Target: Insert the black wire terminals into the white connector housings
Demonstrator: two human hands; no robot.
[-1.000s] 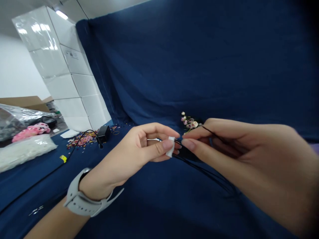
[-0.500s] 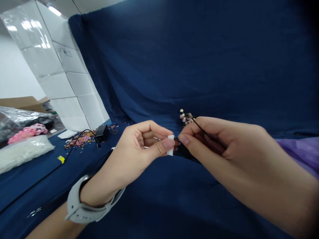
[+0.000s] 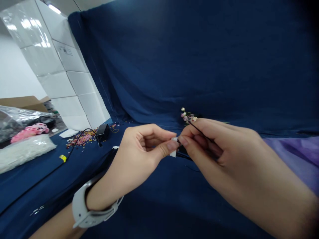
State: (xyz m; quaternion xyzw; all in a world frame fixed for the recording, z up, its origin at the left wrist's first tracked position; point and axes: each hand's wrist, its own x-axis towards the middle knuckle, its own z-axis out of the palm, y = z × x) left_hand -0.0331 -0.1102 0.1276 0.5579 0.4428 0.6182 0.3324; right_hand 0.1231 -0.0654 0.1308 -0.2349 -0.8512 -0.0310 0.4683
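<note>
Between the thumb and forefinger of my left hand (image 3: pixel 143 152) is a small white piece (image 3: pixel 173 152), pinched at the middle of the view. My right hand (image 3: pixel 219 149) is closed around a thin black cord (image 3: pixel 199 130), its thumb and forefinger pressed together right beside the white piece. The fingertips of both hands nearly meet. Dark strands hang just below them, partly hidden. Small pink and white flowers (image 3: pixel 187 116) show behind my right fingers.
On the blue cloth at the left lie a black adapter (image 3: pixel 102 132) with its cable, colourful scattered bits (image 3: pixel 83 138), a white plastic bag (image 3: pixel 27 151) and a pink spotted item (image 3: pixel 31 131). White boxes (image 3: pixel 67 79) stand behind. Purple material (image 3: pixel 294 156) is at the right.
My left hand and the white piece have shifted slightly right, closer to my right fingertips. Both hands keep their pinch.
</note>
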